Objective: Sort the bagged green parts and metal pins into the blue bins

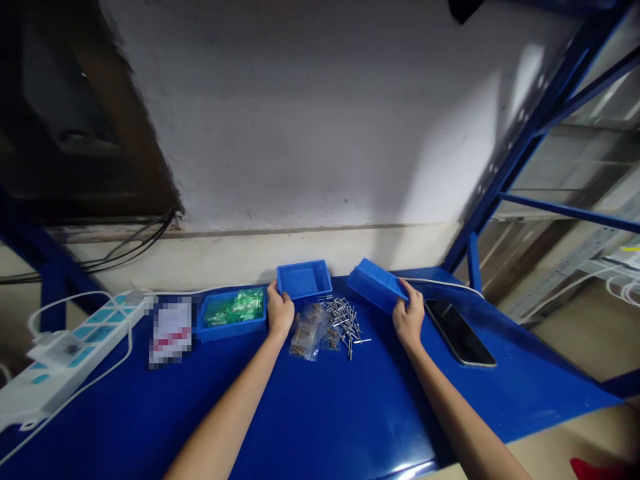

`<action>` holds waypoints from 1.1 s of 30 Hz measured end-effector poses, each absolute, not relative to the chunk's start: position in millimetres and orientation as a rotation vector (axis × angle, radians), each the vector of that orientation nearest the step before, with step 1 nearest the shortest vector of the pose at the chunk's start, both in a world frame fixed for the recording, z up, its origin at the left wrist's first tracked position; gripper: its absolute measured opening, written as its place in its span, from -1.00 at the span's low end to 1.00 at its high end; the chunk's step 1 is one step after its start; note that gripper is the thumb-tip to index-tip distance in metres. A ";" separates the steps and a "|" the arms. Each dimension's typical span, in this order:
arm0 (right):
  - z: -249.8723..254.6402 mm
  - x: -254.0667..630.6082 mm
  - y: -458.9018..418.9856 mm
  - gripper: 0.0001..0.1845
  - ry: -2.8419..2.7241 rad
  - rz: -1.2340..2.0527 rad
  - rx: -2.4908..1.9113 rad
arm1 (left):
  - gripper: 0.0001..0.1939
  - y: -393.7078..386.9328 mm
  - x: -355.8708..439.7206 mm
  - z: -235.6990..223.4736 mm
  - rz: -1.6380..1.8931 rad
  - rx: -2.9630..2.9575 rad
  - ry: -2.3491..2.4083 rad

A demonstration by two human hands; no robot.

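Observation:
My left hand (281, 311) is closed on the left end of a blue plastic bin (304, 280), whose inside shows bare. In my right hand (409, 315) is a second blue plastic bin (377, 285), tilted on its side, its opening turned from view. On the table between my hands lies a loose pile of silver pop rivets (345, 320). Small clear plastic bags (307, 337) with brownish metal parts lie against the pile's left side. Just left of my left hand, a third blue bin (233, 330) holds green packets (240, 307).
A dark smartphone (460, 333) lies right of my right hand on the blue table (310, 420). At the left are a blurred white packet (171, 331) and a white power strip (75, 360) with cables. A wall (310, 133) stands behind; a blue rack frame (520, 153) rises at right.

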State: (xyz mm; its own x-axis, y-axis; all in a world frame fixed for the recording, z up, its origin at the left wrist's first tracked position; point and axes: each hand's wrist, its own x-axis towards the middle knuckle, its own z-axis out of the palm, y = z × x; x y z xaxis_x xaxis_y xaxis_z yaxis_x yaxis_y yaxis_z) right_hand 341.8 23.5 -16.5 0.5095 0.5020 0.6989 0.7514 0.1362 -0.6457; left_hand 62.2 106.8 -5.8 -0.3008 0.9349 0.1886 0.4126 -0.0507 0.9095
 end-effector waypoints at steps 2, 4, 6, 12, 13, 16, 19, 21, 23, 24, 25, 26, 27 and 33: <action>-14.8 351.0 32.9 -0.46 -1.110 -0.271 -1.518 | -0.61 106.2 63.0 -2.3 1.298 1.406 1.768; -12.3 356.3 43.8 -0.43 -1.129 -0.259 -1.519 | -0.60 106.5 63.8 0.5 1.240 1.389 1.813; -9.1 357.8 55.8 -0.41 -1.127 -0.203 -1.538 | -0.60 106.7 63.9 2.6 1.174 1.389 1.849; 4.7 358.3 91.6 -0.48 -0.827 0.053 -1.890 | -0.59 95.9 62.0 15.1 1.057 1.473 1.886; 6.6 359.8 96.0 -0.50 -0.790 0.071 -1.929 | -0.58 90.8 62.9 20.3 1.038 1.521 1.895; 9.3 366.2 104.1 -0.57 -0.751 0.126 -1.974 | -0.54 69.8 72.7 39.6 0.963 1.886 2.006; 7.9 371.7 106.4 -0.62 -0.772 0.176 -1.981 | -0.63 49.0 95.5 53.3 0.926 2.395 1.792; 5.9 373.9 107.5 -0.64 -0.785 0.196 -1.970 | -0.70 43.2 115.9 53.0 0.747 2.609 1.421; 3.6 375.0 109.6 -0.64 -0.792 0.219 -1.952 | -0.68 45.7 135.5 45.3 0.561 2.651 1.309; 2.2 375.2 111.1 -0.64 -0.797 0.235 -1.939 | -0.62 49.0 143.5 39.9 0.465 2.626 1.356; 0.7 375.1 112.7 -0.64 -0.806 0.251 -1.923 | -0.56 52.8 149.7 34.1 0.359 2.585 1.407; -1.1 374.8 114.3 -0.65 -0.817 0.266 -1.904 | -0.51 56.1 153.9 28.7 0.282 2.556 1.434; -3.0 374.2 115.9 -0.64 -0.830 0.278 -1.884 | -0.47 58.2 156.0 24.0 0.243 2.544 1.447; -14.8 366.3 124.0 -0.56 -0.873 0.311 -1.813 | -0.50 43.1 138.7 21.7 0.214 2.545 1.314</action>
